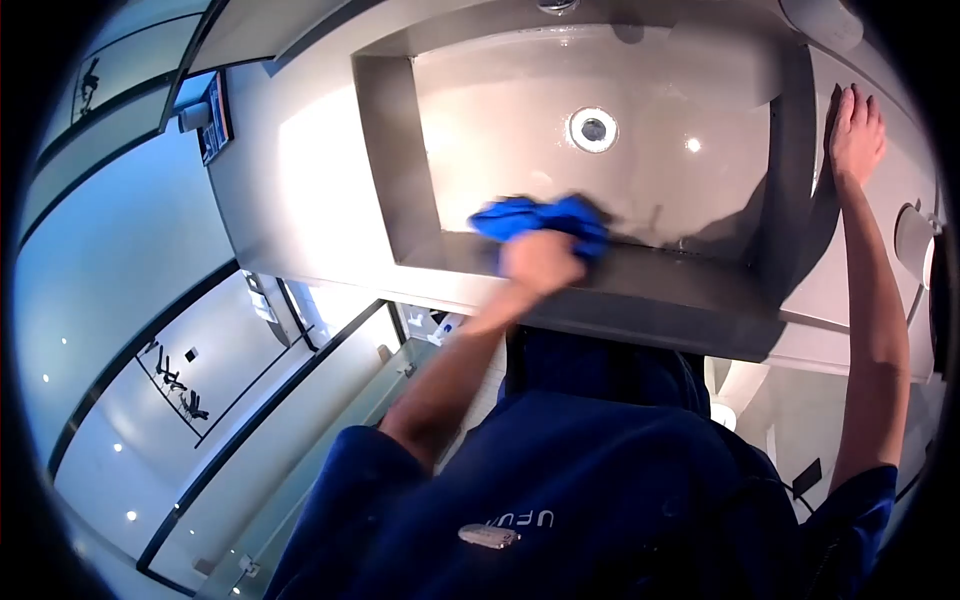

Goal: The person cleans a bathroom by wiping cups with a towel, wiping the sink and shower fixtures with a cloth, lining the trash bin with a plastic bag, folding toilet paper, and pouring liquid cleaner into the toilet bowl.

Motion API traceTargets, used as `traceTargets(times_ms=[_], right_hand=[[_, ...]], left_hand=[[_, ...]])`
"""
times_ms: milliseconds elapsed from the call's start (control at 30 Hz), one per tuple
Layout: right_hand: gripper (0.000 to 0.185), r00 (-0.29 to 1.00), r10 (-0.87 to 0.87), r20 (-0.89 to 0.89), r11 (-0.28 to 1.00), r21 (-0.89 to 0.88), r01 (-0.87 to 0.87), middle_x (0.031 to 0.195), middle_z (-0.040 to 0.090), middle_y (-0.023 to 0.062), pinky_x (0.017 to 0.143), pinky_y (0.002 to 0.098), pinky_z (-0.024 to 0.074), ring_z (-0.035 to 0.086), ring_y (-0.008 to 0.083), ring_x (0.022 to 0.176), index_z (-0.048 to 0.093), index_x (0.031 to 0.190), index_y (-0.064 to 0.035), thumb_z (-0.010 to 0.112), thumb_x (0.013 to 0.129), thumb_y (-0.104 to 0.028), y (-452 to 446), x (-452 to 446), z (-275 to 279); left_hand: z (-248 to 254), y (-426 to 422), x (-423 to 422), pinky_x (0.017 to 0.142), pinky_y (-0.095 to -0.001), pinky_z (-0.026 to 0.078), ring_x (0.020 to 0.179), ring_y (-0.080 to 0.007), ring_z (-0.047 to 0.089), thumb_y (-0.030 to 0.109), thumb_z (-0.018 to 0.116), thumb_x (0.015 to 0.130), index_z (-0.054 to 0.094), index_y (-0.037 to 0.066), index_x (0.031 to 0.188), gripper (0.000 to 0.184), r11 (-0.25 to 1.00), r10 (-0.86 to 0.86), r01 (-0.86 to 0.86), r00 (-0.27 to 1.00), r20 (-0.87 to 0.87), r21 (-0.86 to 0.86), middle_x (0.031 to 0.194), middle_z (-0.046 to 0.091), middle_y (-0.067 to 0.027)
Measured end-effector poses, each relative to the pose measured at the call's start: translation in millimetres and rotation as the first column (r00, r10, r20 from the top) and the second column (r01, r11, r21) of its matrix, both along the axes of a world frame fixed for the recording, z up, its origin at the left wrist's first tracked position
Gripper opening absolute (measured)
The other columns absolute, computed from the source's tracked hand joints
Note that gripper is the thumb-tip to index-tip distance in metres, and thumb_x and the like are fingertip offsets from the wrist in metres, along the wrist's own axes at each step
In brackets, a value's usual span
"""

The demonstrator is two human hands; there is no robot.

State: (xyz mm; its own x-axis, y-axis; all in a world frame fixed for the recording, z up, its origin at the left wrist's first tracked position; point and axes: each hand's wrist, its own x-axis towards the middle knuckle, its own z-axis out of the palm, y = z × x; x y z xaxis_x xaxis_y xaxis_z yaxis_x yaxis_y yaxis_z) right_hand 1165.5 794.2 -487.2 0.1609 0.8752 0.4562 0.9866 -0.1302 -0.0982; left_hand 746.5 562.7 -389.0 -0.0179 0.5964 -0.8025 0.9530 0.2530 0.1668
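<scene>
My left hand (543, 264) is closed on a bright blue cloth (545, 215), which is bunched up and slightly blurred. Hand and cloth are at the near inner wall of a rectangular basin (405, 160), left of its middle. The basin's floor looks wet and shiny, with a round metal drain (592, 130) towards the far side. To the right, my right hand (858, 135) lies flat on the pale counter beside the basin, fingers stretched out and holding nothing.
A chrome fitting (558, 5) shows at the far rim. White rounded objects (915, 245) stand at the right edge of the counter. Mirror or glass panels with dark frames (150, 355) fill the left side. The basin's thick near rim lies between my body and its floor.
</scene>
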Motion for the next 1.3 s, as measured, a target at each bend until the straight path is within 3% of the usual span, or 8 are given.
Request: traceTargets(times_ms=[233, 400, 633, 700, 867, 1033, 1167, 1300], right_hand=[[0.05, 1.0, 0.018, -0.024, 1.0, 0.01, -0.018, 0.139, 0.037, 0.0062, 0.107, 0.0395, 0.0164, 0.029, 0.0235, 0.13, 0.045, 0.13, -0.024, 0.027, 0.092, -0.052, 0.6, 0.6, -1.2], [0.05, 1.0, 0.015, -0.001, 1.0, -0.011, -0.015, 0.139, 0.038, 0.0061, 0.106, 0.0396, 0.018, 0.029, 0.0236, 0.13, 0.045, 0.13, -0.025, 0.027, 0.092, -0.052, 0.1, -3.3, -0.4], [0.043, 0.972, -0.017, 0.235, 0.999, -0.038, 0.027, 0.126, 0.049, 0.0099, 0.097, 0.0423, 0.0301, 0.042, 0.0256, 0.118, 0.054, 0.121, -0.0191, 0.036, 0.092, -0.045, -3.2, -19.6, 19.4], [0.044, 0.999, -0.006, 0.037, 1.0, -0.023, 0.007, 0.132, 0.044, 0.0107, 0.103, 0.0433, 0.0226, 0.034, 0.0276, 0.124, 0.053, 0.12, -0.0174, 0.035, 0.092, -0.045, -3.6, -18.9, 21.2], [0.047, 0.996, -0.012, -0.093, 0.998, -0.061, 0.007, 0.137, 0.037, 0.0135, 0.106, 0.046, 0.0176, 0.028, 0.0305, 0.128, 0.05, 0.124, -0.0144, 0.032, 0.093, -0.046, -11.3, -17.8, 27.7], [0.05, 0.997, -0.01, -0.077, 0.992, -0.126, 0.0, 0.139, 0.034, 0.0143, 0.106, 0.0474, 0.0158, 0.025, 0.0308, 0.13, 0.047, 0.127, -0.0125, 0.03, 0.094, -0.046, -13.2, -17.2, 33.6], [0.051, 0.996, -0.028, -0.083, 0.989, -0.147, 0.016, 0.14, 0.033, 0.0149, 0.106, 0.0481, 0.0149, 0.024, 0.0311, 0.131, 0.046, 0.127, -0.0119, 0.028, 0.094, -0.046, -10.8, -19.7, 36.3], [0.052, 0.998, -0.019, -0.063, 0.986, -0.169, 0.008, 0.14, 0.032, 0.015, 0.106, 0.0478, 0.0159, 0.023, 0.0305, 0.131, 0.045, 0.127, -0.0114, 0.027, 0.094, -0.047, -11.2, -20.2, 36.9]], left_hand=[[8.0, -16.7, 54.2, 0.086, -0.0369, 0.047, 0.096, -0.0258, 0.06, 0.019, 0.056, 0.066, 0.068, 0.019, 0.097, 0.034, 0.979, -0.035, -0.034, 0.944, 0.327, 0.202, 0.095, 0.066, -0.01], [-3.4, -32.6, -172.8, 0.079, -0.0398, 0.05, 0.083, -0.0286, 0.064, 0.026, 0.056, 0.067, 0.068, 0.015, 0.098, 0.035, 0.977, -0.2, 0.21, 0.86, -0.469, -0.031, 0.092, 0.067, -0.0093], [-11.3, 2.6, 65.7, 0.078, -0.0401, 0.049, 0.086, -0.0306, 0.062, 0.023, 0.053, 0.068, 0.07, 0.013, 0.086, 0.026, 0.996, -0.072, 0.062, 0.983, 0.169, 0.065, 0.088, 0.066, -0.0125], [-21.5, 2.5, 123.1, 0.075, -0.0389, 0.049, 0.081, -0.0293, 0.062, 0.022, 0.054, 0.068, 0.069, 0.011, 0.089, 0.028, 0.974, -0.142, 0.047, 0.888, 0.437, 0.22, 0.085, 0.066, -0.0137], [-48.9, 52.1, 134.9, 0.075, -0.0274, 0.044, 0.084, -0.0127, 0.055, 0.014, 0.052, 0.073, 0.054, 0.009, 0.119, 0.046, 0.805, 0.593, -0.104, 0.198, 0.781, -0.584, 0.095, 0.06, -0.0034], [-49.1, 194.0, 180.3, 0.065, -0.0221, 0.043, 0.071, -0.0065, 0.048, 0.008, 0.045, 0.08, 0.042, 0.009, 0.132, 0.053, 0.655, 0.278, -0.686, -0.172, 0.945, -0.318, 0.088, 0.055, -0.0011], [-88.4, 176.0, 302.2, 0.102, -0.0449, 0.029, 0.118, -0.0442, 0.035, 0.005, 0.055, 0.074, 0.032, -0.002, 0.13, 0.061, 0.589, 0.15, -0.73, 0.519, 0.841, 0.346, 0.134, 0.03, -0.0285], [-71.9, 71.6, 294.6, 0.099, -0.0459, 0.032, 0.113, -0.0426, 0.038, 0.006, 0.058, 0.07, 0.036, -0.008, 0.124, 0.059, 0.741, 0.143, -0.606, 0.564, 0.813, 0.29, 0.126, 0.036, -0.0304]])
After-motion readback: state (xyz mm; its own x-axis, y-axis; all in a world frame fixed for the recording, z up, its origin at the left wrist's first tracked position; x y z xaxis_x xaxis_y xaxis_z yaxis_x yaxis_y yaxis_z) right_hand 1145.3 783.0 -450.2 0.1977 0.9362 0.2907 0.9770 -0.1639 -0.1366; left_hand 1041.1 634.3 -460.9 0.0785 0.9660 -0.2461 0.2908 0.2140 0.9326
